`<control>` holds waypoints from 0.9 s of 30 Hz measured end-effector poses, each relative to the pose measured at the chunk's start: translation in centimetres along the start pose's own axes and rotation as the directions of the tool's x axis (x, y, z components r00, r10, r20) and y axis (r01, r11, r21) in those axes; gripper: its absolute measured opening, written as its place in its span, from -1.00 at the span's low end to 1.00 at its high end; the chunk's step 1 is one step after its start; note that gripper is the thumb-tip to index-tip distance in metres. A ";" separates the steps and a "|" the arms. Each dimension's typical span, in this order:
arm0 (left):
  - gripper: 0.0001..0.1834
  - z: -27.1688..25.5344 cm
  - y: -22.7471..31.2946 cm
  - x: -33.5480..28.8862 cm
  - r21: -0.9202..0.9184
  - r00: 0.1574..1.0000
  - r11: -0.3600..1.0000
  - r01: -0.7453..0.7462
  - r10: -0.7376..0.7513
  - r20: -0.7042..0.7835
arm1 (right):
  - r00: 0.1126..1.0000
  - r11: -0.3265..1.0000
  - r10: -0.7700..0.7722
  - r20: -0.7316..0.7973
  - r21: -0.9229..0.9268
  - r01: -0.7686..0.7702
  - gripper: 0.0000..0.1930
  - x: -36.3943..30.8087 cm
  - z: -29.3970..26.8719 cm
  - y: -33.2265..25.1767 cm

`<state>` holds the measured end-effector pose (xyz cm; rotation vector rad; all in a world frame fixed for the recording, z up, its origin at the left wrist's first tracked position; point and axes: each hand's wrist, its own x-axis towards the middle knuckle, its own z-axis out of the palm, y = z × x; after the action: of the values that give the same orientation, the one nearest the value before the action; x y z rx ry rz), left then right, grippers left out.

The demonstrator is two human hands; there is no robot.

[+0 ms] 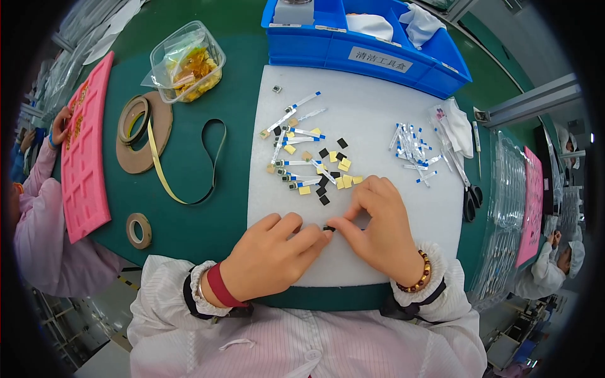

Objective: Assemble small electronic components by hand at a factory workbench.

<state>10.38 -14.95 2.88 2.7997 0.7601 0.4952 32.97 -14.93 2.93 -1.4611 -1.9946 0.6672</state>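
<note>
Over the front of a white foam mat, my left hand and my right hand meet fingertip to fingertip. A small black piece is pinched between them, mostly covered by the fingers. Just beyond my hands lie several small black squares and pale yellow squares. Behind and left of these, short silver flat cables with blue ends are scattered, some carrying tiny square modules. A second heap of similar cables rests to the right.
Scissors and a white cloth lie on the right. A blue divided box stands behind the mat. Tape rolls, a small roll, a clear tub and a pink tray are left, where another person works.
</note>
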 end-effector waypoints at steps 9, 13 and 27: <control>-0.68 0.7 -0.3 0.5 -0.140 0.975 0.990 0.026 -0.056 -0.216 | 0.996 0.986 0.047 -0.080 0.165 -0.033 -0.77 -0.6 -0.1 0.5; -0.76 1.0 0.1 1.3 0.001 0.979 1.000 0.028 -0.027 -0.200 | 0.986 0.949 0.112 -0.121 0.308 -0.070 -0.82 -0.8 -0.3 0.6; -0.91 1.4 0.3 2.7 -0.541 0.878 0.788 0.296 -0.446 -0.170 | 0.973 0.829 0.195 -0.126 0.551 -0.095 -0.84 -1.1 -0.8 1.3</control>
<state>13.22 -13.96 2.42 2.0455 1.0429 0.8913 34.71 -15.57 2.43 -1.2684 -1.4019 1.0315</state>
